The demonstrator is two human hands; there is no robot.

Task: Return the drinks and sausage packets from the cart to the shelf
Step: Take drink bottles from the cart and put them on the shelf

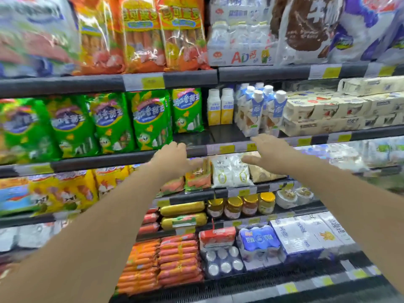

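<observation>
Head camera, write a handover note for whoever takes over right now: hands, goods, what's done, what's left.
Left hand: loosely curled, holding nothing, by the shelf edge near the green sausage packets.
Right hand: open, empty, in front of the blue-capped drinks.
Cart: not in view, so what it holds cannot be told.
Done: cannot tell which goods were returned.
Left: check the cart and shelve any remaining drinks and packets.
</observation>
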